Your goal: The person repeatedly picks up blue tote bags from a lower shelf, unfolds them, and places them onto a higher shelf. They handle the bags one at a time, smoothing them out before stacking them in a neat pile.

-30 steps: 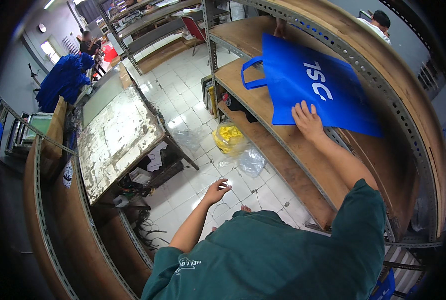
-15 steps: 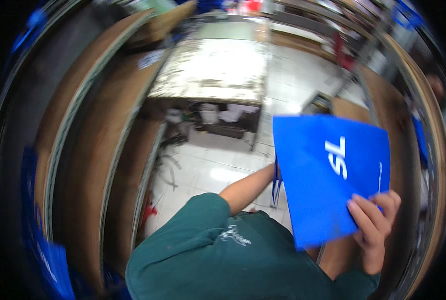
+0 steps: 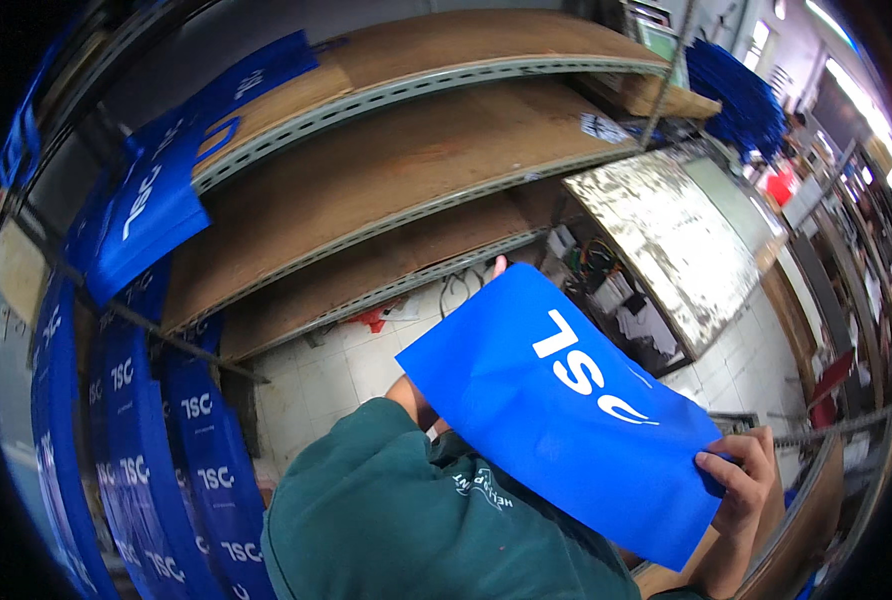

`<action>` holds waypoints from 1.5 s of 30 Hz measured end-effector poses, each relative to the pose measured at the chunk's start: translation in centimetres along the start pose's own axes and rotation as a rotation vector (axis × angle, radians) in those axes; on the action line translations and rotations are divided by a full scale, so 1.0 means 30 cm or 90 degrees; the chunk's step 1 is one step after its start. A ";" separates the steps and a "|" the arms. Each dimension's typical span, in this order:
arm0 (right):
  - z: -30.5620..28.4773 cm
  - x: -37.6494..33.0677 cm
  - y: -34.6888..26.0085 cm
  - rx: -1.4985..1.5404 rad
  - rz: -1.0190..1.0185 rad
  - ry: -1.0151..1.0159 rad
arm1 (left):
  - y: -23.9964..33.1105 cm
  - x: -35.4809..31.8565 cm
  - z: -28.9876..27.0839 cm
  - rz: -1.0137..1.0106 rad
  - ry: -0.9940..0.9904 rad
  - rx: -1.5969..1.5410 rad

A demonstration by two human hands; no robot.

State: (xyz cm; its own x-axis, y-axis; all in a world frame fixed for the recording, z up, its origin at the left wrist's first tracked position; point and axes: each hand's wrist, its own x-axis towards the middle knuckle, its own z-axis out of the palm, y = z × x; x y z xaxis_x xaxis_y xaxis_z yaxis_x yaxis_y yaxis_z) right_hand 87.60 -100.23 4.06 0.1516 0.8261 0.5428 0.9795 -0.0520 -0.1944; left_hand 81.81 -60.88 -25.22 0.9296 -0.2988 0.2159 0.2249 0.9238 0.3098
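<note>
A flat blue fabric bag point(image 3: 506, 390) with white lettering is held out in front of my green shirt, slanting down to the right. My right hand point(image 3: 741, 478) pinches its right end, thumb on the printed face. Most of my left hand point(image 3: 501, 266) is hidden behind the bag; only a fingertip shows at the far left edge, and the bag's left end is held up there. The forearm shows below the bag's left corner.
Brown-boarded metal shelves point(image 3: 406, 165) run across the left and far side. Blue printed bags point(image 3: 151, 215) drape over the upper shelf's left end, and stacks of the same bags point(image 3: 126, 450) fill the lower left. A worn white table point(image 3: 676, 235) stands beyond, with cluttered storage beneath.
My view has swung left, bringing the shelves and stacked bags into sight. The held bag has turned, showing more of its lettering. My right hand keeps its grip.
</note>
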 end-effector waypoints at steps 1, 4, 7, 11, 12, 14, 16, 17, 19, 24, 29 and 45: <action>0.030 0.021 0.001 0.009 0.006 0.020 | 0.059 -0.060 0.018 0.039 0.011 0.022; 0.126 0.050 0.108 0.066 0.081 0.163 | 0.176 -0.184 0.088 0.144 0.074 0.087; 0.190 0.083 0.354 0.132 0.106 0.249 | 0.248 -0.171 0.248 0.247 0.150 0.157; 0.346 0.164 0.521 0.013 0.266 0.351 | 0.285 -0.061 0.535 0.398 0.174 0.216; 0.397 0.145 0.534 0.012 0.336 0.351 | 0.295 -0.027 0.517 0.410 0.170 0.238; 0.535 0.047 0.525 0.095 0.506 0.310 | 0.265 0.053 0.507 0.415 0.215 0.246; 0.709 -0.068 0.416 0.387 0.635 0.197 | 0.165 0.112 0.499 0.394 0.277 0.190; 0.778 -0.085 0.313 0.597 0.681 0.105 | 0.119 0.132 0.483 0.381 0.293 0.143; 0.889 -0.060 0.115 0.960 0.697 -0.050 | 0.048 0.133 0.421 0.363 0.398 0.137; 1.099 0.033 0.091 1.453 0.644 0.061 | -0.022 0.014 0.281 0.331 0.535 0.185; 1.187 0.089 0.261 1.520 0.538 0.155 | -0.055 -0.126 0.201 0.346 0.572 0.268; 0.871 0.579 0.385 1.059 0.530 -0.216 | -0.248 -0.769 0.246 0.900 0.363 -0.081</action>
State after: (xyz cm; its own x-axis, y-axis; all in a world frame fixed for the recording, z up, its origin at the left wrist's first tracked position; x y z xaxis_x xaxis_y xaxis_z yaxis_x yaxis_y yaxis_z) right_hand 98.08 -71.81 -10.10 0.2228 0.9509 -0.2149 -0.4582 -0.0924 -0.8840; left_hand 56.53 -62.62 -25.68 0.3757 0.9182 -0.1258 -0.9190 0.3866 0.0772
